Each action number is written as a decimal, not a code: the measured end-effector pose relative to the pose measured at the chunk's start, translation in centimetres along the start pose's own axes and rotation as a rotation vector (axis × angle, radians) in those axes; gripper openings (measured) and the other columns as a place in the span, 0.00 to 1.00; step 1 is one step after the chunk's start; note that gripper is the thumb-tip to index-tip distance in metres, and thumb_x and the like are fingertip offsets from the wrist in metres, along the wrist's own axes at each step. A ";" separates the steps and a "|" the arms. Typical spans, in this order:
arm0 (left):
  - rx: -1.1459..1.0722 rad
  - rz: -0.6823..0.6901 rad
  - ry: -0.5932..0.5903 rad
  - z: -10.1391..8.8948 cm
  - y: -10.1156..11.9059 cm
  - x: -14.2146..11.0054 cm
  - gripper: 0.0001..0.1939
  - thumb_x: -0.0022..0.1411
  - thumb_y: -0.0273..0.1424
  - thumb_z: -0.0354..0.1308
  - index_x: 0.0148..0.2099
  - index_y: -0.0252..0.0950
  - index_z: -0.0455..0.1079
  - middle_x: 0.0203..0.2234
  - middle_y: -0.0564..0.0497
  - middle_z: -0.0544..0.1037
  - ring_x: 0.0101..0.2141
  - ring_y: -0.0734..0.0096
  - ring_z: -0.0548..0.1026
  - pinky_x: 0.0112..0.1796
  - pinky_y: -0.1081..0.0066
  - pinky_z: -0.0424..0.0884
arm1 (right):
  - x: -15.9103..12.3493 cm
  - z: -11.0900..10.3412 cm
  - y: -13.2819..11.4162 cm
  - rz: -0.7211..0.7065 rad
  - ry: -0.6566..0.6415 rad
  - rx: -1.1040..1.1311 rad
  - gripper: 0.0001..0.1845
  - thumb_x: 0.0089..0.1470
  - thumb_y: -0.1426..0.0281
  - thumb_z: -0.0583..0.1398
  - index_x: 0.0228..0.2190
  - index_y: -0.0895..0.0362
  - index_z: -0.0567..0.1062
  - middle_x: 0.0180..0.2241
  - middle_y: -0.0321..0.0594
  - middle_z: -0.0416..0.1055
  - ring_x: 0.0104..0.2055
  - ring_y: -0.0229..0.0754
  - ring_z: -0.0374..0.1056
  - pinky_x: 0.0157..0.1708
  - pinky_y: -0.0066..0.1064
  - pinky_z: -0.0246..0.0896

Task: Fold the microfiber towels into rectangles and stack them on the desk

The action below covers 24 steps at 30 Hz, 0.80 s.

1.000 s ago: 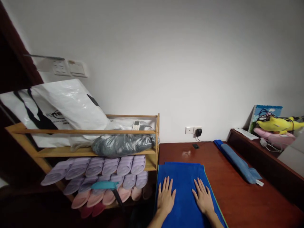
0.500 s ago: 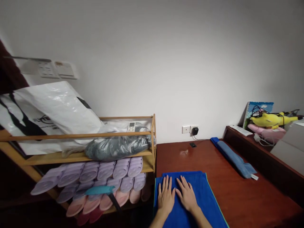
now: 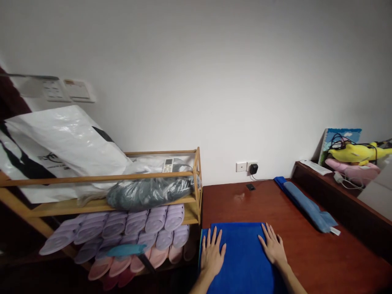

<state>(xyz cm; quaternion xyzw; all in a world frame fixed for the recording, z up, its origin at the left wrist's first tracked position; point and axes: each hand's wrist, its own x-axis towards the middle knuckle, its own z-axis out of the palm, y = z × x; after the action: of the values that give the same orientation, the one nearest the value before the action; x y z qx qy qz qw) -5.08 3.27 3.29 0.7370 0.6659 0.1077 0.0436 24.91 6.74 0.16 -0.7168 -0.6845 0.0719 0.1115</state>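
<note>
A blue towel (image 3: 243, 253) lies flat on the near part of a dark red wooden table (image 3: 300, 253). My left hand (image 3: 212, 255) rests flat on the towel's left side, fingers spread. My right hand (image 3: 273, 247) lies flat at the towel's right edge, fingers stretched out and partly on the table. Neither hand holds anything.
A rolled blue towel (image 3: 306, 206) lies along the table's right side below a raised shelf with plush toys (image 3: 357, 157). A wooden rack (image 3: 122, 196) at the left carries slippers (image 3: 143, 222), plastic bags and a remote. A wall socket with a plug (image 3: 252, 168) is behind.
My right hand has slid rightwards across the towel from beside my left hand to the right edge. My left hand has stayed put.
</note>
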 end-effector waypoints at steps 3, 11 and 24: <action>0.008 -0.017 -0.020 -0.2 0.1 0.3 0.28 0.65 0.44 0.38 0.66 0.47 0.43 0.66 0.55 0.43 0.64 0.57 0.42 0.61 0.50 0.43 | 0.4 -0.6 -0.4 0.013 -0.022 -0.038 0.37 0.57 0.48 0.37 0.62 0.51 0.43 0.66 0.36 0.39 0.67 0.41 0.33 0.63 0.49 0.35; 0.043 0.049 -0.057 -3.7 2.9 -1.5 0.30 0.66 0.44 0.38 0.67 0.41 0.43 0.65 0.51 0.45 0.64 0.58 0.42 0.60 0.48 0.40 | -3.3 -2.7 -4.0 0.012 0.040 -0.112 0.38 0.58 0.48 0.40 0.63 0.56 0.43 0.66 0.42 0.34 0.67 0.46 0.29 0.63 0.52 0.28; 0.028 0.206 -0.038 -2.1 3.8 -7.8 0.29 0.67 0.42 0.40 0.67 0.46 0.38 0.66 0.51 0.45 0.64 0.58 0.45 0.59 0.48 0.46 | -8.5 -1.7 -5.3 -0.201 0.015 0.003 0.34 0.58 0.49 0.41 0.62 0.50 0.48 0.65 0.43 0.43 0.67 0.46 0.37 0.61 0.50 0.39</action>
<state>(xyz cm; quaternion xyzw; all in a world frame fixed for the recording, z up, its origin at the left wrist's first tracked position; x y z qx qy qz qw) -2.57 -5.05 5.36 0.8040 0.5870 0.0882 0.0343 19.77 -1.65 2.79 -0.6448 -0.7521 0.0559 0.1243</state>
